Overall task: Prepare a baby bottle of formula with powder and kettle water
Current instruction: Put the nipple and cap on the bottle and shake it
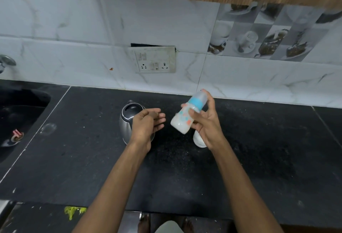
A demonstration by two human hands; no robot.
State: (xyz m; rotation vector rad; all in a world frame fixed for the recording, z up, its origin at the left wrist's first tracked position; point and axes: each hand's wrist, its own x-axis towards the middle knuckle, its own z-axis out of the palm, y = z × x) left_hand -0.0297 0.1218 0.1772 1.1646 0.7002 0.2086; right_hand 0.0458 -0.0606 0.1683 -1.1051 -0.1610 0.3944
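Observation:
My right hand [206, 121] grips a baby bottle [187, 115] above the black counter. The bottle is tilted, its clear cap and blue collar pointing up and right, its base down and left, with white milky liquid inside. My left hand [148, 123] hovers just left of the bottle, fingers loosely spread, palm turned toward it, holding nothing I can make out. Behind and under my left hand stands a steel kettle [127, 117] with a black lid. A white container [199, 140] stands on the counter, mostly hidden by my right wrist.
The black stone counter [92, 158] carries scattered white specks. A dark sink [18, 114] lies at the left with a tap [5, 62] above it. A wall socket plate [155, 60] sits on the tiled backsplash. A yellow-green scrap [73, 211] lies below the counter's front edge.

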